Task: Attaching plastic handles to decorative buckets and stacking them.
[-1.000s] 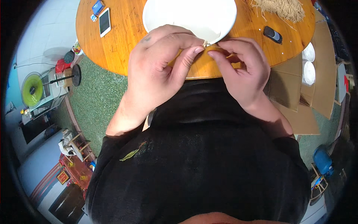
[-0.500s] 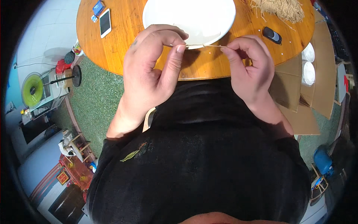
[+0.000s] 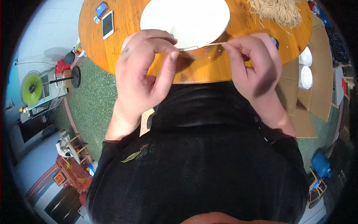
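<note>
A thin tan string [image 3: 214,44] is stretched between my two hands above the near edge of the wooden table [image 3: 95,48]. My left hand [image 3: 143,71] pinches one end between thumb and forefinger, its other fingers curled. At the other end, the thumb and forefinger of my right hand [image 3: 257,65] are closed on the string. Near the middle of the string is a small uneven spot, too small to make out. Behind it sits a large white bowl [image 3: 186,18], partly covered by my left fingers.
A heap of tan strings [image 3: 278,14] lies at the table's far right. A small black object [image 3: 275,42] shows partly behind my right hand. At the left are a phone [image 3: 107,25] and a small blue box [image 3: 101,8]. An opened cardboard box [image 3: 323,74] stands right of the table.
My hands have drawn apart, the left one moving left and slightly down, so more string spans between them. The black object is now mostly covered by my right hand.
</note>
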A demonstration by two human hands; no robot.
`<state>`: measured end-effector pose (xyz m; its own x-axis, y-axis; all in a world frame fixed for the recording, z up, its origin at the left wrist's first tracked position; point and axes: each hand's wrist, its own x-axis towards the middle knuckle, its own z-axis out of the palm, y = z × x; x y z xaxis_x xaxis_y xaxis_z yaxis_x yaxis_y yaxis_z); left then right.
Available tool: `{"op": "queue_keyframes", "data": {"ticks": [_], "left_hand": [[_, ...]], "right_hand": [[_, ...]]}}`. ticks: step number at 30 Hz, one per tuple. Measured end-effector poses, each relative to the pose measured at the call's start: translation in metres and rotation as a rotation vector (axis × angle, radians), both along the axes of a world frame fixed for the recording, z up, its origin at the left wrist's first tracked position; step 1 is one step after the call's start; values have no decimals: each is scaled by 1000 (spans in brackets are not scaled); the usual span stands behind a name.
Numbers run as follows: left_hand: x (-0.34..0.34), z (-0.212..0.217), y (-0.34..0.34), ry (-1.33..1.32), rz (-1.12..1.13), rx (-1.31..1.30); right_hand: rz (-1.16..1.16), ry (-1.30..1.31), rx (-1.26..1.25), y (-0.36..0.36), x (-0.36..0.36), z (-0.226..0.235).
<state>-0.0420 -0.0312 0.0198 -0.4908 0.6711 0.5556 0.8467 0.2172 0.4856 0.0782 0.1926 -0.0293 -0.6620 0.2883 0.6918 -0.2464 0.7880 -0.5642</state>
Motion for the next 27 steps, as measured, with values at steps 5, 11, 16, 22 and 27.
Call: {"op": "queue_keyframes", "data": {"ticks": [5, 11, 16, 22, 27], "left_hand": [[-2, 19, 4, -132, -296, -95], [4, 16, 11, -777, -180, 8], [2, 16, 12, -1029, -182, 23], [-1, 22, 15, -1071, -183, -18], [-3, 21, 16, -1058, -161, 29]], "right_hand": [[167, 63, 161, 4, -25, 23], [326, 195, 200, -2, -44, 37], [305, 136, 195, -3, -36, 26], [308, 105, 101, -4, -35, 24], [317, 134, -279, -15, -20, 20]]}}
